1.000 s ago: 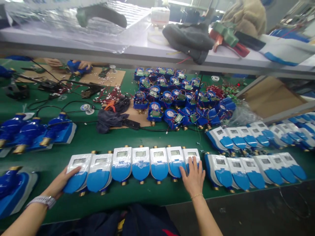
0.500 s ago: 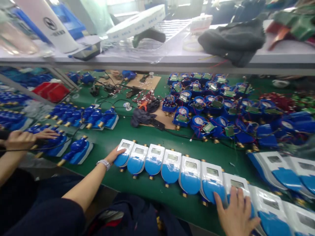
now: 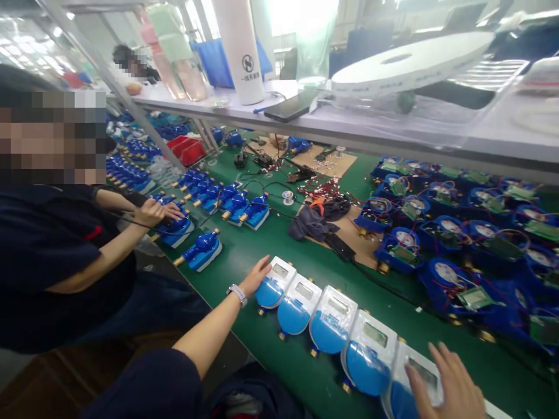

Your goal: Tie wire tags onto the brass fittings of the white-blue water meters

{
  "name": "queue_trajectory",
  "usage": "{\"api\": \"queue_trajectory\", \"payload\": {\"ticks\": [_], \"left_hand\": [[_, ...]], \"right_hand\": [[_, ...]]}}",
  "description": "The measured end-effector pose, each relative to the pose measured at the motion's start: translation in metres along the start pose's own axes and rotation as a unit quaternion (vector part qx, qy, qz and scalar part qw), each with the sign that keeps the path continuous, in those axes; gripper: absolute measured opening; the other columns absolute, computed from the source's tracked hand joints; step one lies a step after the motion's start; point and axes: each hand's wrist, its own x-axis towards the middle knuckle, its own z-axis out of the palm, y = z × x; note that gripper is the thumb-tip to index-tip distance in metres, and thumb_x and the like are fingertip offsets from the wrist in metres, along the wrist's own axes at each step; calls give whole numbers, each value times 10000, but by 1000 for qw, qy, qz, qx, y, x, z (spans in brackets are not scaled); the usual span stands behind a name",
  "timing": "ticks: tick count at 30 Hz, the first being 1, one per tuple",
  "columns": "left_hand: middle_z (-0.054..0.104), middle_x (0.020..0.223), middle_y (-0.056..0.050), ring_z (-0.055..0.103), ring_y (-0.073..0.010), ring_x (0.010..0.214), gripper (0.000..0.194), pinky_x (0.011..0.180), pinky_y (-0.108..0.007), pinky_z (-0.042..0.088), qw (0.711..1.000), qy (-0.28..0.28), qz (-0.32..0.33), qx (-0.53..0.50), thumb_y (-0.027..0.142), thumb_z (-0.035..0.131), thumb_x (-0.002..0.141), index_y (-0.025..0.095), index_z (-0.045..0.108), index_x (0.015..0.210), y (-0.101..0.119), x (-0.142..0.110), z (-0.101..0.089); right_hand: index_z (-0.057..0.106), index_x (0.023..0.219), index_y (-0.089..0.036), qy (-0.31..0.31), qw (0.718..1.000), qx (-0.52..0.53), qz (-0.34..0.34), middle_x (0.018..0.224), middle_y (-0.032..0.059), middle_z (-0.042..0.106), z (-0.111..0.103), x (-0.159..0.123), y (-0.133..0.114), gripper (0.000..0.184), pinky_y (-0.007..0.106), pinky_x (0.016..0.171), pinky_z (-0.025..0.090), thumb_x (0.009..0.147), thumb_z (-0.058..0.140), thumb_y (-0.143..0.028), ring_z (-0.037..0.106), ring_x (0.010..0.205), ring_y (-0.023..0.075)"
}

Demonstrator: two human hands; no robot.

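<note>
A slanting row of water meters with white tops, small grey display windows and blue covers lies on the green table. My left hand (image 3: 255,277) rests against the outer side of the leftmost water meter (image 3: 274,284), its fingers stretched out rather than wrapped round it. Over another meter (image 3: 404,378) farther right in the row is my right hand (image 3: 454,384), fingers spread; whether it touches the meter I cannot tell. Between my hands lie more meters, such as this one (image 3: 334,320), side by side with brass pipe ends showing.
At left a co-worker's hands (image 3: 159,212) work over blue meter bodies beside a lone upturned meter (image 3: 201,250). Open blue housings (image 3: 445,273) with wires and circuit boards crowd the right. A dark cloth (image 3: 312,221) lies behind the row. The shelf (image 3: 305,125) overhangs the table's back.
The view has swung left, bringing the co-worker further into sight. My left hand stays at the row's left end, while my right hand is over a meter nearer to it.
</note>
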Motion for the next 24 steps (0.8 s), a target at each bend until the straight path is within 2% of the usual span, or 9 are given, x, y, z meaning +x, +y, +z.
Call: {"api": "queue_trajectory", "payload": {"ticks": [3,5,6,8,11,15,18,21,24], "left_hand": [[323,1373,-135,256,-249,1282,582,1058,-417,173,975,145,80,146,382,485,804,162,324,1318,4,35,-35],[290,1382,-143,200,-255,1300,585,1064,-429,131,948,202,111,221,300,494,801,151,295,1331,10,72,-67],[277,1384,-158,181,-274,1302,608,1061,-440,122,938,210,112,254,258,514,785,135,286,1336,12,92,-83],[307,1351,-205,205,-324,1282,670,1041,-458,144,925,186,99,317,185,561,736,89,281,1338,14,128,-112],[471,1184,-237,373,-348,1174,649,967,-451,259,902,116,79,409,157,545,737,69,301,1332,16,157,-140],[585,1015,-174,535,-292,993,595,822,-364,391,857,54,68,508,236,505,766,138,326,1325,24,141,-151],[628,965,-100,590,-254,892,562,748,-329,423,835,16,59,546,307,501,757,216,356,1293,45,115,-155],[651,907,-71,612,-239,849,441,729,-318,427,832,-2,57,551,387,454,779,234,452,1192,75,99,-163],[658,849,-59,623,-232,811,419,682,-293,434,846,-47,59,528,429,473,753,215,484,1114,97,89,-176]], "right_hand": [[421,1233,-179,-13,993,70,-94,1254,144,472,20,39,-78,548,526,951,309,798,373,-510,357,1220,314],[441,1209,-189,-53,981,101,-156,1251,120,483,41,57,-131,470,521,964,301,815,417,-444,368,1215,300],[447,1206,-195,-78,973,110,-186,1259,113,480,53,65,-156,439,517,971,296,822,430,-408,366,1217,293],[450,1212,-203,-128,956,122,-235,1272,102,471,77,82,-200,407,497,981,296,834,440,-354,364,1221,274],[465,1203,-182,-190,935,127,-273,1262,101,480,113,113,-254,396,458,991,307,831,459,-319,368,1216,249],[449,1222,-152,-235,922,116,-287,1276,122,459,154,158,-306,465,431,993,309,787,531,-294,365,1210,240],[312,1320,-157,-248,909,99,-321,1354,136,357,181,178,-337,733,472,1022,238,690,646,-327,290,1255,261],[173,1373,-176,-253,889,99,-368,1391,134,290,198,181,-362,974,493,1033,192,594,718,-386,240,1276,285],[98,1389,-180,-268,893,114,-342,1338,143,362,199,176,-377,943,430,953,340,664,645,-434,382,1189,279]]}}
